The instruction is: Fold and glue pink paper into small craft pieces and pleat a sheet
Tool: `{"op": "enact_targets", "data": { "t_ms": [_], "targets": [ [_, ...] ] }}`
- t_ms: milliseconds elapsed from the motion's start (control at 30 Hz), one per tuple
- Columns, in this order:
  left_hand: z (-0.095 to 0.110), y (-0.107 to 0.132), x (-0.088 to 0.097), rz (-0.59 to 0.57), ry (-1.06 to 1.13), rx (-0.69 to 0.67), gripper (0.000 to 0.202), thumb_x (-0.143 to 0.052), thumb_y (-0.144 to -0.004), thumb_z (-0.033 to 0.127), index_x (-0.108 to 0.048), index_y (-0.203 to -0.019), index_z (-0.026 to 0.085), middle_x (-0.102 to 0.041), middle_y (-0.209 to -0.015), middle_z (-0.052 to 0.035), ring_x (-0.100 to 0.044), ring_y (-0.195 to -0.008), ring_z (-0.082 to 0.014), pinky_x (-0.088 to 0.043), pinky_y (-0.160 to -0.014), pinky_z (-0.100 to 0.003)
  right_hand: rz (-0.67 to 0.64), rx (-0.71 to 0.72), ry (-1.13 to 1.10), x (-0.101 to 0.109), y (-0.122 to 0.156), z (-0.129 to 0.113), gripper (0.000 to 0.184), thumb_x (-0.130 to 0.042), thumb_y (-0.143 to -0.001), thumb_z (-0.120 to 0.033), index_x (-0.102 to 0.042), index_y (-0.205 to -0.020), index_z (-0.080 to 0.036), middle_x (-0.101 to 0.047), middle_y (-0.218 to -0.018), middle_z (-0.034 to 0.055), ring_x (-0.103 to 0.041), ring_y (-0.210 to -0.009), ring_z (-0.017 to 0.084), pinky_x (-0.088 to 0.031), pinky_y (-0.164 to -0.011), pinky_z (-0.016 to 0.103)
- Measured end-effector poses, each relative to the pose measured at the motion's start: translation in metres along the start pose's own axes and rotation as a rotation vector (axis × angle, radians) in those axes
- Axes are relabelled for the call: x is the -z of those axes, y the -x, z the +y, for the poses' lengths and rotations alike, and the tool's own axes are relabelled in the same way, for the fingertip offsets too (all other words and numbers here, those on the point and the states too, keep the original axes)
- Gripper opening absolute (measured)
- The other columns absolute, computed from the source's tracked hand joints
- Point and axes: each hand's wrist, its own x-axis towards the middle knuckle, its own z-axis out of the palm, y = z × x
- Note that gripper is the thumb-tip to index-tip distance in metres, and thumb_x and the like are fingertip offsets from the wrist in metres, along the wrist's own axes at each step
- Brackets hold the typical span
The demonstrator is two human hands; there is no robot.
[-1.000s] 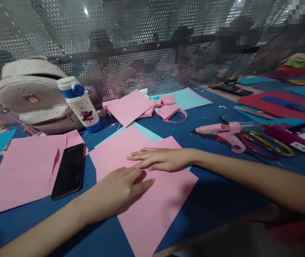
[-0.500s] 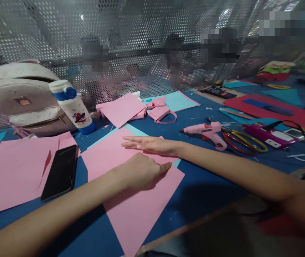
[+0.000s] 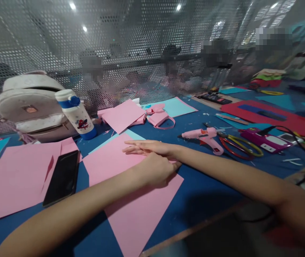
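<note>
A sheet of pink paper [image 3: 141,221] lies at an angle on the blue table, one corner reaching past the front edge. Further pink paper [image 3: 109,153] lies behind my hands, with light blue paper [image 3: 133,135] showing at its far side. My right hand [image 3: 152,147] rests flat on the pink paper, fingers stretched to the left. Just in front of it, my left hand [image 3: 154,169] presses down with curled fingers, one finger reaching right beside my right wrist. Its palm side is hidden, so what it may hold cannot be seen.
To the left are a black phone [image 3: 62,176] on pink paper, a bottle [image 3: 76,116] and a pale backpack [image 3: 34,107]. A pink glue gun [image 3: 204,137], pliers [image 3: 239,146] and a corded purple power strip [image 3: 264,139] lie right. A small pink paper bag [image 3: 157,117] sits behind.
My left hand has slid right along the paper, closer to my right wrist. My right hand stays flat in about the same place. The camera view has shifted slightly.
</note>
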Motion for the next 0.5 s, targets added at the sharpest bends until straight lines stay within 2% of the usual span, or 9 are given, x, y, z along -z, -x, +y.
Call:
{"op": "enact_targets", "data": {
  "t_ms": [133,233,333,400,467,500],
  "targets": [
    [0.001,0.018,-0.007,0.001,0.001,0.043,0.050,-0.048,-0.095,0.019,-0.049,-0.145,0.015,-0.075,-0.092,-0.0126,-0.072,-0.084,-0.0298,-0.052,-0.073,-0.041,-0.014,0.030,0.050,0.001,0.001,0.005,0.059,-0.049,-0.103,-0.040,-0.033,-0.153,-0.015,-0.050,-0.150,0.0167,-0.043,-0.142,0.019,-0.021,-0.122,0.040],
    [0.006,0.041,-0.007,-0.016,0.003,0.075,0.045,-0.043,-0.099,0.021,-0.049,-0.143,0.014,-0.073,-0.077,-0.0102,-0.070,-0.065,-0.0256,-0.049,-0.059,-0.035,-0.027,0.062,0.084,0.004,0.002,0.007,0.054,-0.049,-0.103,-0.041,-0.039,-0.151,-0.019,-0.053,-0.147,0.0136,-0.044,-0.141,0.019,-0.019,-0.122,0.041],
    [0.012,0.072,0.002,-0.046,0.011,0.118,0.039,-0.044,-0.097,0.020,-0.053,-0.135,0.014,-0.069,-0.065,-0.0052,-0.066,-0.052,-0.0227,-0.044,-0.049,-0.031,-0.023,0.092,0.105,0.005,0.004,0.007,0.052,-0.046,-0.104,-0.041,-0.041,-0.150,-0.020,-0.053,-0.147,0.0132,-0.046,-0.139,0.020,-0.019,-0.122,0.043],
    [0.015,0.096,0.012,-0.074,0.016,0.166,0.040,-0.044,-0.096,0.019,-0.052,-0.135,0.014,-0.070,-0.068,-0.0047,-0.065,-0.051,-0.0223,-0.043,-0.047,-0.030,0.001,0.086,0.128,0.003,0.005,0.006,0.050,-0.045,-0.104,-0.040,-0.041,-0.150,-0.021,-0.053,-0.148,0.0120,-0.047,-0.139,0.020,-0.018,-0.123,0.044],
    [0.016,0.122,0.019,-0.148,0.027,0.222,0.042,-0.045,-0.095,0.018,-0.051,-0.136,0.015,-0.070,-0.069,-0.0038,-0.065,-0.051,-0.0220,-0.043,-0.046,-0.030,0.024,0.072,0.141,0.001,0.006,0.004,0.049,-0.044,-0.105,-0.039,-0.042,-0.150,-0.022,-0.054,-0.148,0.0110,-0.047,-0.139,0.020,-0.017,-0.123,0.045],
    [0.017,0.137,0.021,-0.195,0.019,0.239,0.050,-0.048,-0.090,0.014,-0.049,-0.139,0.016,-0.072,-0.074,-0.0041,-0.067,-0.054,-0.0228,-0.044,-0.047,-0.030,0.031,0.068,0.138,0.000,0.006,0.003,0.049,-0.044,-0.105,-0.039,-0.042,-0.150,-0.021,-0.054,-0.147,0.0110,-0.047,-0.138,0.019,-0.017,-0.123,0.045]
  ]
}}
